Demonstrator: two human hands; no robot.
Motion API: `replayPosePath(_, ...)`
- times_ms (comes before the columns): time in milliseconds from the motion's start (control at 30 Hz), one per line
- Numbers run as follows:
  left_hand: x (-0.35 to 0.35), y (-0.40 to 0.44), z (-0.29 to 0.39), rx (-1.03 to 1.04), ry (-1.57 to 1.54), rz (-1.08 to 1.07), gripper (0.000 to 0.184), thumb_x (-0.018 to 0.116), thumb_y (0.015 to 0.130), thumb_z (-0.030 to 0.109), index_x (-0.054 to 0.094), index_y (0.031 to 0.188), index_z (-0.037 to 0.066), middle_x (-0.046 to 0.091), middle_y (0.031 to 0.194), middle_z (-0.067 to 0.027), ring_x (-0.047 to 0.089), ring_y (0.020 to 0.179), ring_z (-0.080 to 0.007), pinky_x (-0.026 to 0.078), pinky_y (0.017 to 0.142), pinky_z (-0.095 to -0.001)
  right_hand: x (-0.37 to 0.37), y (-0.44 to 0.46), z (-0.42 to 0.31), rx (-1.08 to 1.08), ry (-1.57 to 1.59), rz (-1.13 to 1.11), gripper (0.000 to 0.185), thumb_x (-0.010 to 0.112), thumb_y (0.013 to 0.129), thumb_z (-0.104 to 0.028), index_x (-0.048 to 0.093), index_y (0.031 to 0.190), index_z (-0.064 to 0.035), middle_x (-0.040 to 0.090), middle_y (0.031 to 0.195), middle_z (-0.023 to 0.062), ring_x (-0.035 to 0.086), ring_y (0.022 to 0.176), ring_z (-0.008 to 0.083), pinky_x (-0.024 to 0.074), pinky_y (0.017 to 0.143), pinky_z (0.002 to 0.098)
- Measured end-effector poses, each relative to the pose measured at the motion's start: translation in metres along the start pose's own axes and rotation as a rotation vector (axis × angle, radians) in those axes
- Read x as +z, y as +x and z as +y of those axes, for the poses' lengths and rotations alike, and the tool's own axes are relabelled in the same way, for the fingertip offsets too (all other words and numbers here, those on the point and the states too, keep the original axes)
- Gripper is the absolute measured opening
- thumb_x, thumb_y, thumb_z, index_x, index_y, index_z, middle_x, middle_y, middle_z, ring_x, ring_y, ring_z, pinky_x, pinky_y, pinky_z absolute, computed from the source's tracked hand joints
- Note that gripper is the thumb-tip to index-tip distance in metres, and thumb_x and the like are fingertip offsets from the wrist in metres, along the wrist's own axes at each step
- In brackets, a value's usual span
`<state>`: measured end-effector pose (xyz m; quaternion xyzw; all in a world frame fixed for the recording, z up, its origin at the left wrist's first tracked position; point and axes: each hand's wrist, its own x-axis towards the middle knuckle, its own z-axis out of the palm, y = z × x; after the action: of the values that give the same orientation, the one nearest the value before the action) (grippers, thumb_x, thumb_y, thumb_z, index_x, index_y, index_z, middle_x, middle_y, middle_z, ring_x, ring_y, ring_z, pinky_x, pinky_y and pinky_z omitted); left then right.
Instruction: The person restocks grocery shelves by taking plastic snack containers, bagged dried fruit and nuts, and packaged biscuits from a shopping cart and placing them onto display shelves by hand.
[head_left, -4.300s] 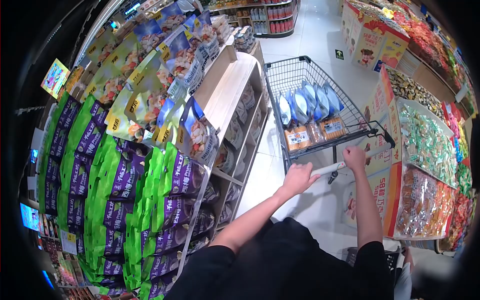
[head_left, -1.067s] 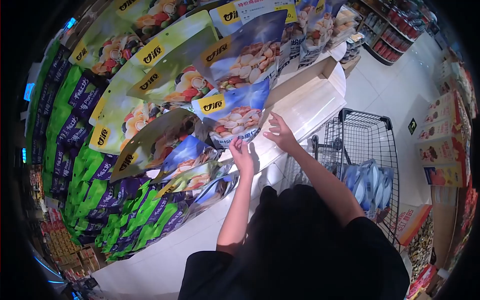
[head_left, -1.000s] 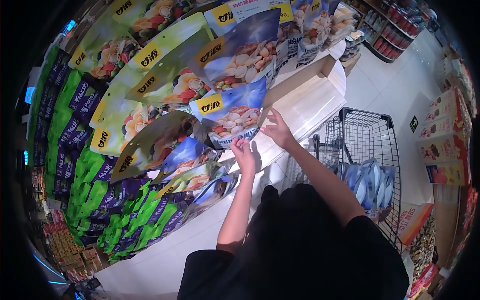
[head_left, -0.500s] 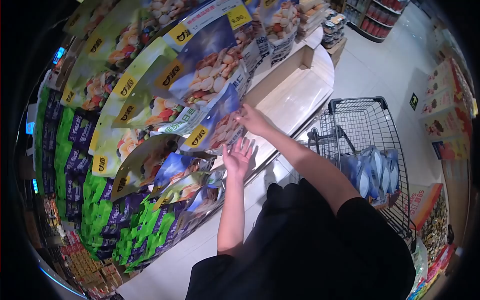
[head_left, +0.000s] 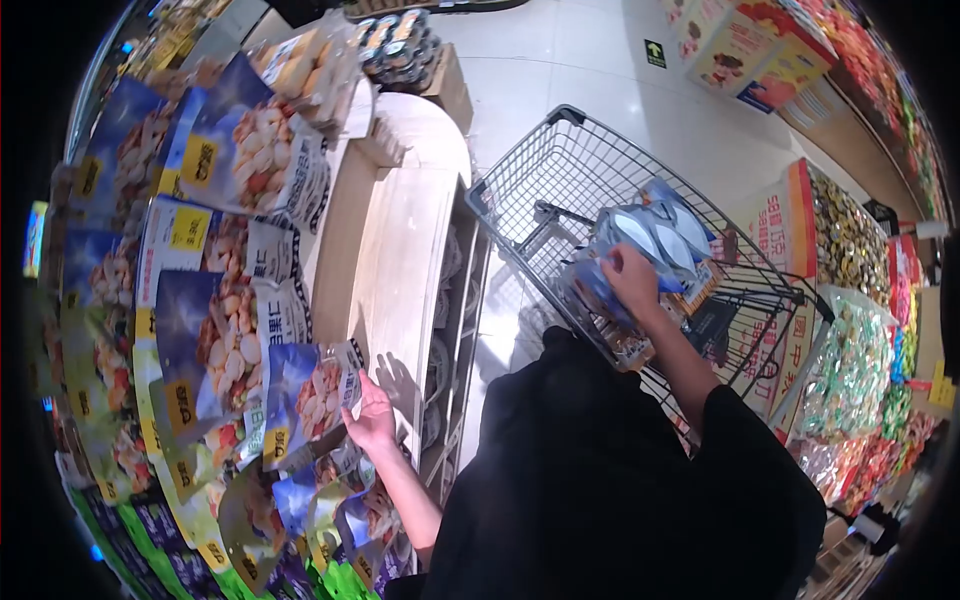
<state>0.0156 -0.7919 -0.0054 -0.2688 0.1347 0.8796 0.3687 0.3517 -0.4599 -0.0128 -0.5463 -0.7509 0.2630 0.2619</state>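
Observation:
My right hand [head_left: 632, 282] is over the shopping cart [head_left: 560, 120], its fingers pinched on the top edge of a blue bag of mixed nuts [head_left: 590, 288]. Beneath and beside that bag lie several similar blue bags [head_left: 660, 235] with pale oval bottoms. At the shelf, my left hand [head_left: 372, 414] has its palm turned up and fingers apart. Right beside it, seemingly touching its fingers, is the edge of another blue nut bag [head_left: 310, 395]. Larger nut bags [head_left: 225, 335] stand in rows behind.
A pale wooden shelf [head_left: 400, 260] with a raised rim runs between the bags and the cart. Packs of canned drinks [head_left: 400, 45] stand at its far end. On the right are a candy bin [head_left: 850, 225] and bagged sweets [head_left: 850, 365]. Green bags [head_left: 190, 555] fill the lower left.
My right hand has moved from the shelf bags to the cart and now grips a nut bag there. My left hand stays by the shelf. The view has turned right.

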Motion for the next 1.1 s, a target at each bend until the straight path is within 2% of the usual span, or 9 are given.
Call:
replayPosePath(67,0.006,0.007,-0.007,-0.004,0.059,-0.011,0.067,0.032,0.089,0.046,0.027,0.131,-0.006,0.043,0.129,-0.0197,0.05,0.111,-0.0289,0.04,0.09,-0.0409,-0.01,-0.01,0.025,0.143,-0.218,-0.307,0.026,0.062,0.075,-0.025,0.058,0.091,-0.0055,0.062,0.081,0.0101,0.06,0.074,0.027,0.0475,0.064,0.0365)
replayPosePath(133,0.013,0.015,-0.013,0.026,0.136,-0.034,0.062,0.035,0.089,0.042,0.029,0.13,-0.004,0.044,0.129,-0.018,0.052,0.109,-0.0269,0.04,0.088,-0.0394,0.0,-0.025,0.03,0.175,-0.208,-0.327,0.027,0.062,0.074,-0.03,0.059,0.087,-0.0068,0.062,0.081,0.0103,0.06,0.075,0.0293,0.0472,0.065,0.0385)
replayPosePath(200,0.018,0.022,-0.015,-0.032,0.16,0.019,0.055,0.038,0.089,0.037,0.036,0.127,-0.003,0.048,0.126,-0.0158,0.054,0.105,-0.0248,0.041,0.086,-0.0382,0.02,-0.035,0.042,0.093,-0.398,-0.513,0.029,0.063,0.073,-0.033,0.058,0.086,-0.0072,0.062,0.083,0.0108,0.061,0.079,0.0298,0.0472,0.067,0.0405)
replayPosePath(333,0.023,0.037,-0.027,-0.028,0.308,-0.037,0.04,0.043,0.088,0.03,0.051,0.112,0.0,0.059,0.11,-0.0125,0.058,0.092,-0.0219,0.042,0.081,-0.0357,0.033,-0.052,0.017,0.203,-0.179,-0.289,0.032,0.061,0.074,-0.035,0.058,0.088,-0.0058,0.062,0.085,0.0123,0.061,0.082,0.0303,0.0471,0.068,0.0422)
replayPosePath(467,0.022,0.046,-0.059,-0.096,0.521,-0.173,0.03,0.045,0.088,0.028,0.054,0.104,0.004,0.061,0.099,-0.0104,0.057,0.085,-0.0211,0.045,0.073,-0.0333,0.049,-0.07,0.05,0.147,-0.291,-0.435,0.02,0.055,0.076,-0.023,0.06,0.082,-0.0045,0.062,0.077,0.0161,0.062,0.077,0.0328,0.0481,0.066,0.0441)
replayPosePath(633,0.035,0.023,-0.122,-0.003,0.941,-0.048,0.029,0.043,0.09,0.027,0.047,0.109,0.006,0.057,0.09,-0.0072,0.055,0.075,-0.018,0.046,0.065,-0.0291,0.027,-0.066,0.047,0.081,-0.306,-0.557,0.015,0.054,0.075,-0.018,0.059,0.081,-0.0053,0.062,0.074,0.016,0.061,0.076,0.0338,0.0473,0.066,0.0453)
replayPosePath(833,0.019,0.006,-0.152,-0.177,1.125,-0.188,0.031,0.038,0.093,0.024,0.047,0.11,-0.001,0.059,0.089,-0.0104,0.057,0.072,-0.0172,0.045,0.065,-0.0264,-0.089,-0.021,-0.056,-0.3,-0.183,-0.349,0.007,0.054,0.072,-0.014,0.056,0.076,-0.0082,0.058,0.072,0.0112,0.057,0.072,0.0324,0.0429,0.06,0.0417)
replayPosePath(1033,0.014,-0.009,-0.166,-0.318,1.18,-0.283,0.034,0.042,0.093,0.026,0.047,0.113,-0.001,0.061,0.096,-0.0126,0.06,0.076,-0.0141,0.047,0.067,-0.0222,-0.141,0.0,-0.162,-0.821,-0.249,-0.471,0.009,0.053,0.067,-0.005,0.057,0.073,-0.0099,0.056,0.069,0.0076,0.057,0.069,0.0273,0.0426,0.056,0.0374)
replayPosePath(1100,0.01,-0.01,-0.163,-0.293,1.179,-0.313,0.035,0.04,0.092,0.025,0.047,0.114,-0.001,0.059,0.099,-0.0134,0.059,0.081,-0.0181,0.047,0.07,-0.0265,-0.138,0.001,-0.185,-0.903,-0.284,-0.471,0.01,0.054,0.066,-0.004,0.059,0.074,-0.0097,0.057,0.07,0.0071,0.057,0.068,0.027,0.0431,0.056,0.0371)
